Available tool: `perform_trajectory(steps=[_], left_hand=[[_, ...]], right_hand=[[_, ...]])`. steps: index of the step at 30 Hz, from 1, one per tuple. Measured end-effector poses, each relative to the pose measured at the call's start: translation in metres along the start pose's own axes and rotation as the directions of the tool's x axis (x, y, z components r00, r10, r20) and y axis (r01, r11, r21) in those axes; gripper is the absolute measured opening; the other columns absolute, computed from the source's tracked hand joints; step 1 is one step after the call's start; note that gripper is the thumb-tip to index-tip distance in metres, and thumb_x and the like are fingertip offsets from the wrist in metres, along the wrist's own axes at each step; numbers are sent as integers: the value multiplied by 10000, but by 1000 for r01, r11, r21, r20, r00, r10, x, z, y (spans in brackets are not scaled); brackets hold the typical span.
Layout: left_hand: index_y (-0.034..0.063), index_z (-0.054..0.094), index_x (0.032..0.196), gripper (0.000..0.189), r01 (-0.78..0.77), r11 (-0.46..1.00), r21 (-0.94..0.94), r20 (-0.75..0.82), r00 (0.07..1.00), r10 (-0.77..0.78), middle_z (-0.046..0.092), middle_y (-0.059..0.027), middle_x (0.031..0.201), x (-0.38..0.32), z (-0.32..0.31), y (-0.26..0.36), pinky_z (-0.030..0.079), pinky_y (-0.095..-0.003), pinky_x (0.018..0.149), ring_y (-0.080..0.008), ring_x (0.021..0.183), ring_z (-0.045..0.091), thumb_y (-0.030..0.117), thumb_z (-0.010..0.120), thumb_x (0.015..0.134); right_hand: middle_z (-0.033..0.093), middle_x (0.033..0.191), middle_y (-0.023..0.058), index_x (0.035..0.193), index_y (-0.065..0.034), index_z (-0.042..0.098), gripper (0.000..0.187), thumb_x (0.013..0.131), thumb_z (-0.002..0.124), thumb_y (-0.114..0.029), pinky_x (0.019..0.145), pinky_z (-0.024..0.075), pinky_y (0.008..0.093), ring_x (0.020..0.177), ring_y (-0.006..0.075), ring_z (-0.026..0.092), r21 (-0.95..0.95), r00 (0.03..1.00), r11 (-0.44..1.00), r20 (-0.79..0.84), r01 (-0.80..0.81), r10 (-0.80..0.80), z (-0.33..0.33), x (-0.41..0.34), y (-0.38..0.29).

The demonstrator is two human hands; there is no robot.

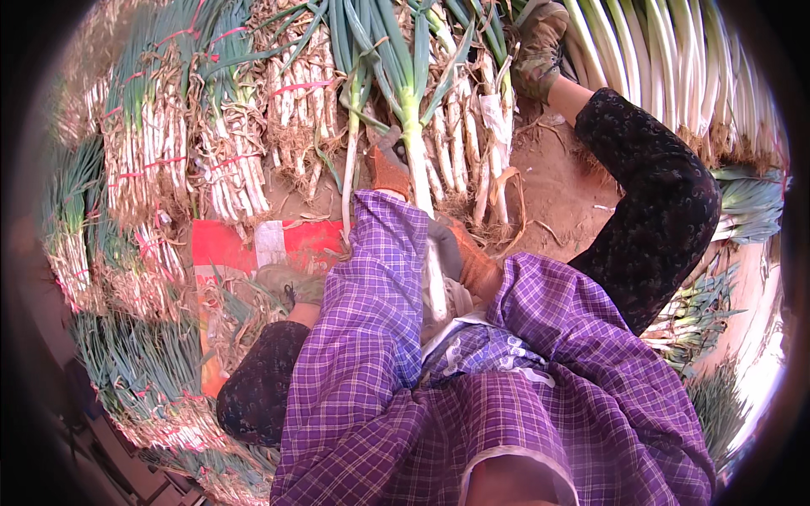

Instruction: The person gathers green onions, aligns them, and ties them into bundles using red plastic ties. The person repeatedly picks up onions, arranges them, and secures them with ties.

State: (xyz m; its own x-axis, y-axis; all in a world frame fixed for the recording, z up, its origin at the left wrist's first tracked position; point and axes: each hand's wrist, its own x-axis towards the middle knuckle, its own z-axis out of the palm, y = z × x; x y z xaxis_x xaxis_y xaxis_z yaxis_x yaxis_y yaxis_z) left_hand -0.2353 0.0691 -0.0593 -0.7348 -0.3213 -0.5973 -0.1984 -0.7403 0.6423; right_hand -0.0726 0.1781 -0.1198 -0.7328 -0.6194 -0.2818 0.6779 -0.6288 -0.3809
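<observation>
A large Welsh onion (416,152) stretches from its green leaves at the top down towards my lap, its white stem end near my apron. My left hand (389,167), in an orange and grey work glove, grips it along the upper stem; the fingers behind the stem are hidden. Lower down, my right hand (461,253), gloved the same way, holds the white stem, with grey fingers partly behind it. Left of my left sleeve, a thinner onion stalk (349,164) lies upright in view. Loose untrimmed onions (465,133) with dry skins lie just beyond my hands.
Tied onion bundles (149,145) with pink bands crowd the left side. Cleaned white onions (671,69) lie in a row at upper right, beside my shoe (541,50). A red and white sack (269,243) lies by my other foot. Bare soil (563,183) shows between my legs.
</observation>
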Motion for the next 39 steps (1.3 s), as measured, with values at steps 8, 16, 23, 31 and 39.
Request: perform_trajectory(steps=[8, 16, 23, 31, 39], left_hand=[[48, 591, 933, 135, -268, 876, 401, 75, 963, 260, 550, -15, 677, -63, -25, 16, 355, -202, 387, -70, 452, 452, 133, 674, 869], [-43, 672, 990, 381, 145, -212, 966, -158, 987, -43, 689, -158, 858, -98, -213, 57, 528, -409, 663, -258, 814, 677, 318, 658, 870], [41, 465, 1326, 708, -23, 829, 559, 290, 942, -170, 578, -198, 1222, -26, -90, 28, 550, -480, 856, -359, 1018, 629, 543, 657, 866], [39, 612, 1064, 204, -351, 440, 827, 214, 919, 330, 680, -95, 896, -66, -9, 4, 530, -355, 631, -202, 740, 647, 192, 640, 931], [49, 654, 1036, 159, -685, 87, 724, 573, 666, 478, 650, -83, 875, -116, -28, -15, 504, -358, 635, -223, 760, 649, 65, 645, 878]], right_hand=[[573, 741, -10, 1047, -90, 564, 263, 919, 667, -295, 423, 484, 271, 513, 98, 551, -100, 987, 992, -146, -82, 67, 61, -25, -85], [542, 1167, 220, 1319, 72, 432, 646, 905, 660, -368, 845, 448, 355, 1010, 287, 536, -771, 846, 574, -478, -275, -237, 26, 5, -113], [675, 1064, 161, 1234, 38, 576, 466, 920, 658, -297, 871, 484, 389, 969, 234, 617, -778, 958, 575, -283, -253, 38, 37, 6, -78], [582, 1165, 353, 1443, 138, 227, 1104, 735, 777, -507, 662, 569, 351, 961, 344, 659, -753, 880, 641, -395, -145, -264, 70, 68, -179], [650, 1050, 123, 1070, -11, 621, 316, 895, 631, -274, 803, 555, 394, 892, 243, 651, -246, 833, 956, -488, 157, -262, 78, 77, -178]])
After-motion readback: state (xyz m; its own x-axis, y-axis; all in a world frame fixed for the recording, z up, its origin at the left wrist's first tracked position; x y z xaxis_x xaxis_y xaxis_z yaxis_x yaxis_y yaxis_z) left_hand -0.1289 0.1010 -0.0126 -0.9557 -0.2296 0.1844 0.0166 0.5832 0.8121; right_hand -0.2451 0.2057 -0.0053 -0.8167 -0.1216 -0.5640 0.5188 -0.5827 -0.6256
